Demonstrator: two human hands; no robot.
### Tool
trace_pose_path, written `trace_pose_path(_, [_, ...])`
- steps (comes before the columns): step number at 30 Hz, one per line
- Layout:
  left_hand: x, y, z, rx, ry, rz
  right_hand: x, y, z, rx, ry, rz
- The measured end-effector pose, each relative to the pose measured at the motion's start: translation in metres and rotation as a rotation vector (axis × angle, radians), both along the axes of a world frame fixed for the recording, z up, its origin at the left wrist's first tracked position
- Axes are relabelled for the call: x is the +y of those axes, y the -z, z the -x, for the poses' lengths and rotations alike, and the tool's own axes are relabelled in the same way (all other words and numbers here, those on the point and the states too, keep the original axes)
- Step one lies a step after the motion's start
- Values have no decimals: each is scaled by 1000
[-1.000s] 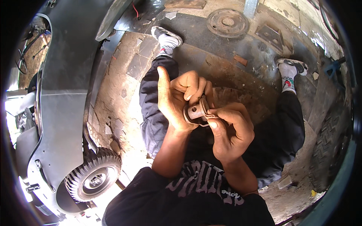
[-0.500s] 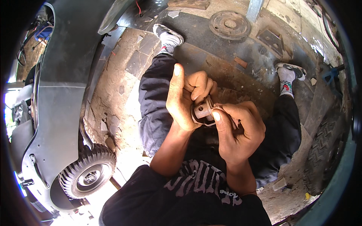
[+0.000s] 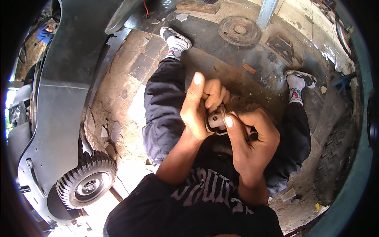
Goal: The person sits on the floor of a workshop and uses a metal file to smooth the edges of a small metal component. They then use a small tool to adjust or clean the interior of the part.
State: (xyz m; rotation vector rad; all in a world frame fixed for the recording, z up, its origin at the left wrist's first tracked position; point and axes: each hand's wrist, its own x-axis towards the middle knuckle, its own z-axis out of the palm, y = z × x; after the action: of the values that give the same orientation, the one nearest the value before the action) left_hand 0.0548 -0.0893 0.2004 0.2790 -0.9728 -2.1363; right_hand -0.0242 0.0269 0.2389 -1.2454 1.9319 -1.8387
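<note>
Between my hands is a small metal part, a greyish cylinder with a round hole in its side and a thin ring-like rim; its exact kind I cannot make out. My left hand cradles it from the left, fingers curled and thumb pointing up, off the part. On the other side my right hand pinches the part's edge, its thumb lying along the rim. The fingers hide much of the part's back and right end. A dark curved edge shows at its lower side.
Left stands a grey vehicle body with a knobbly wheel. On the floor ahead lie a rusty round disc, a metal plate and a brick piece. A loose tyre lies to the right.
Both hands, still gripping the part, have shifted slightly right and down in the picture. The grip looks much the same. The view has tilted a little.
</note>
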Motion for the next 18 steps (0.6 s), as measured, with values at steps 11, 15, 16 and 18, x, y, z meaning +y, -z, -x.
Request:
trace_pose_path(11, [11, -4, 1, -80, -37, 33, 12, 1, -2, -28, 10, 14])
trace_pose_path(15, [16, -1, 1, -45, -54, 38, 1, -1, 0, 5, 13, 50])
trace_pose_path(16, [13, -4, 3, -21, -60, 41, -2, -3, 2, 3, -1, 50])
trace_pose_path(18, [10, -4, 4, -11, -71, 5, -1, 5, 1, -27, -20, 65])
